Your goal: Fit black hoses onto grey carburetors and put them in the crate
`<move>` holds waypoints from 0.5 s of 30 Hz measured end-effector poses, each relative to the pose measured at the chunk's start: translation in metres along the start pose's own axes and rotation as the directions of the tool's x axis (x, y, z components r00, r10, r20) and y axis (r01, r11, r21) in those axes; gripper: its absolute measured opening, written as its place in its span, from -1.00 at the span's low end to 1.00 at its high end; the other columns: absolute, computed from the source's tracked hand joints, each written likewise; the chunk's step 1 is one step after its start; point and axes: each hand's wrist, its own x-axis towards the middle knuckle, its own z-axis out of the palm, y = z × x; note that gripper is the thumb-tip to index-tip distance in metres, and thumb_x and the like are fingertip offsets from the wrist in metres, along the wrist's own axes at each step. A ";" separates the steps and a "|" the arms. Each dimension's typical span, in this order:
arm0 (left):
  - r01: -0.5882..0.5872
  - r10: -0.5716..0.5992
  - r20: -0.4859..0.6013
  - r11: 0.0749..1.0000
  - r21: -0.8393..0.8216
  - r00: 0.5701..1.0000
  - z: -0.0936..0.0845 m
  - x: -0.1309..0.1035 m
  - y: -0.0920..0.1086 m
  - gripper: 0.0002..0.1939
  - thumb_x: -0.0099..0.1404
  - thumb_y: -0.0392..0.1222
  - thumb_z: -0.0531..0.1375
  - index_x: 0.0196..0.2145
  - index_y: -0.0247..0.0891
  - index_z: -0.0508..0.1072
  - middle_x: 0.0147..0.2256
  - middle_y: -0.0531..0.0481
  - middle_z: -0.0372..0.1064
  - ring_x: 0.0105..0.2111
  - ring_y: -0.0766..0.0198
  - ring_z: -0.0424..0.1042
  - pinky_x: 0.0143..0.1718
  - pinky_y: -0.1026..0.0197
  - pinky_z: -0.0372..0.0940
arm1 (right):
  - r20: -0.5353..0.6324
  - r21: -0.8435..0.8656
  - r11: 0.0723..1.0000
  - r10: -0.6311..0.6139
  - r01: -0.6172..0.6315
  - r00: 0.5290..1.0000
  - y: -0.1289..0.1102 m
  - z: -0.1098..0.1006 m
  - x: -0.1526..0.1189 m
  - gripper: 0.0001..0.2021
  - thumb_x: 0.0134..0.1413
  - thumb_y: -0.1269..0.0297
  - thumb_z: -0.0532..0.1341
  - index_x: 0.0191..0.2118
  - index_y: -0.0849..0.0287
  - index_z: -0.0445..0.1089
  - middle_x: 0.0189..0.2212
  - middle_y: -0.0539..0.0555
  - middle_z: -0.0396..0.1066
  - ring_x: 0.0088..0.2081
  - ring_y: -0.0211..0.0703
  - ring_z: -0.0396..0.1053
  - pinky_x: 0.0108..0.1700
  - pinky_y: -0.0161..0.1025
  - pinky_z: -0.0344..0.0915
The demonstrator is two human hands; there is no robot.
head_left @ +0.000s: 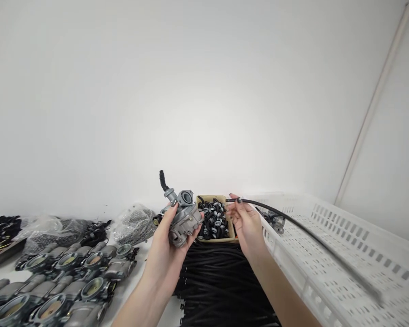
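My left hand (pixel 168 245) is closed around a grey metal carburetor (pixel 186 220), tilted, with a black rubber elbow sticking up from its top. Between the thumb and fingers of my right hand (pixel 247 222) is a black rubber hose (pixel 300 225), pinched near one end. That short end points left toward the carburetor, apart from it; the long part arcs down to the right over a white crate. Behind and between the hands stands a tan bin (pixel 231 234) of small black and silver caps. Below the hands lies a thick pile of black hoses (pixel 218 281).
Rows of carburetors (pixel 68 261) cover the table at left. Behind them sit clear plastic bags (pixel 132 222) of small parts and a tray (pixel 7 254) with dark pieces. The perforated white crate (pixel 327 245) at right holds another carburetor (pixel 276 221). A white wall rises behind.
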 end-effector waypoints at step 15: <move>-0.023 0.021 0.032 0.998 0.061 0.999 -0.003 0.005 -0.015 -0.84 0.36 -0.21 0.24 -0.11 -0.24 0.55 -0.10 -0.09 0.60 -0.19 0.17 0.62 -0.27 0.23 0.56 | 0.280 -0.171 0.980 -0.047 0.098 0.959 0.001 0.017 -0.036 -0.73 0.17 0.00 0.33 -0.28 0.11 0.57 -0.21 0.11 0.54 -0.13 -0.04 0.46 0.00 -0.12 0.40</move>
